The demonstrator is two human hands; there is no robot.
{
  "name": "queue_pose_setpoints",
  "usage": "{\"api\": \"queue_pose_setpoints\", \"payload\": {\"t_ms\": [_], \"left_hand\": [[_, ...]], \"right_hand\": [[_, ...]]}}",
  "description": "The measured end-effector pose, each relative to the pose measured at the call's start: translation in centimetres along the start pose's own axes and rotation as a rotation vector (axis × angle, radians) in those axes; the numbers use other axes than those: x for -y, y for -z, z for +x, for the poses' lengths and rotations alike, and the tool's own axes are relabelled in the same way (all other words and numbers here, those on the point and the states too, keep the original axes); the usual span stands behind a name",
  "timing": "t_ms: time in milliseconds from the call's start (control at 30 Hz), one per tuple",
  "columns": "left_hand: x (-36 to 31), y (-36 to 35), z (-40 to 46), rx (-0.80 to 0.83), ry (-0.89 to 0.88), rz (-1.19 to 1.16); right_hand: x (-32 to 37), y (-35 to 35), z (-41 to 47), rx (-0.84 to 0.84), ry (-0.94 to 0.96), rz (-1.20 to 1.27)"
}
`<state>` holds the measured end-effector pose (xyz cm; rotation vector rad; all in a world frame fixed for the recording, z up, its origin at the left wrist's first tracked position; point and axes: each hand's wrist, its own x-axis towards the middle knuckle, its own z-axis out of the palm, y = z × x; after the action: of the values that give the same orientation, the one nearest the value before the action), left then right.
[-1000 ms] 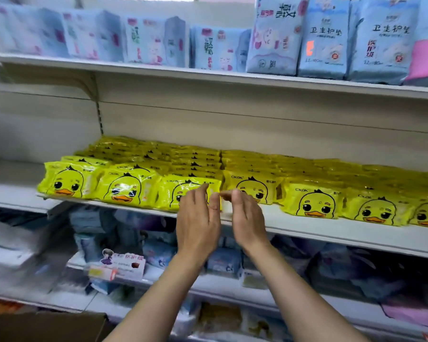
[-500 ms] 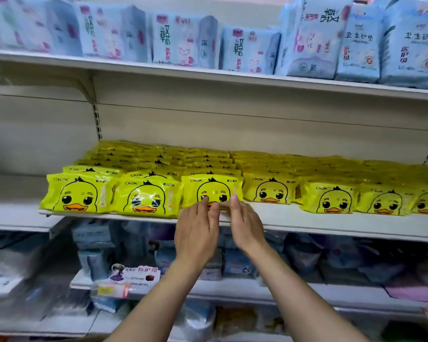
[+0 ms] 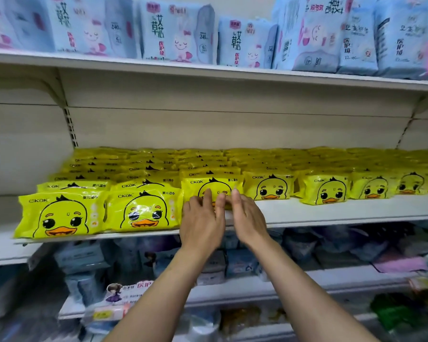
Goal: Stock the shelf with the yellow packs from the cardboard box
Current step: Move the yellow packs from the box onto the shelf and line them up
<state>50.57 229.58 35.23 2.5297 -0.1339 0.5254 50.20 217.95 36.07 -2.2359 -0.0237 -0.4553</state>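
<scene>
Hands meet at the front of the middle shelf: the left hand (image 3: 202, 220) and the right hand (image 3: 247, 218) lie side by side, backs up, fingers straight and laid against the face of one yellow plastic pack printed with a cartoon duck (image 3: 211, 187). Neither hand curls round it; the fingertips only press on its lower front, hiding the duck's beak. The two hands are nearly touching each other at the index fingers.

That pack stands at the head of the third row from the left, set back from the front lip of the white metal shelf (image 3: 331, 211). To its left, two more yellow duck packs (image 3: 101, 213) sit further forward, right at the shelf edge, leaning back slightly. To its right, other duck packs (image 3: 324, 190) stand in a line, also set back, leaving a bare strip of shelf in front of them. Behind all of these, rows of the same yellow packs fill the shelf to the beige back panel (image 3: 232, 124).

On the shelf above stand pale blue soft packs with pink cartoon figures and Chinese lettering (image 3: 178, 33). Below the middle shelf, blurred bluish and purple packets (image 3: 89, 267) lie on a lower shelf, with a small printed card showing a purple-dressed figure (image 3: 126, 291) at its front edge. Both forearms are bare.
</scene>
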Motion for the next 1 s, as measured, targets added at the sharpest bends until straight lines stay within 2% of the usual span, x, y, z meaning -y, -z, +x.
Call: {"api": "queue_pose_setpoints", "payload": {"t_ms": [333, 600, 867, 1000], "left_hand": [[0.1, -1.5, 1.9, 0.024, 0.067, -0.111], [-0.3, -1.2, 1.3, -0.096, 0.066, -0.045], [-0.9, -1.3, 2.8, -0.119, 0.183, -0.175], [-1.2, -1.3, 2.7, -0.155, 0.194, -0.172]], "right_hand": [[-0.2, -0.2, 2.4, 0.106, 0.026, -0.028], [-1.8, -0.5, 3.5, 0.135, 0.05, 0.025], [-2.1, -0.8, 4.9, 0.233, 0.092, 0.035], [-2.8, -1.4, 5.2, 0.179, 0.094, 0.113]]}}
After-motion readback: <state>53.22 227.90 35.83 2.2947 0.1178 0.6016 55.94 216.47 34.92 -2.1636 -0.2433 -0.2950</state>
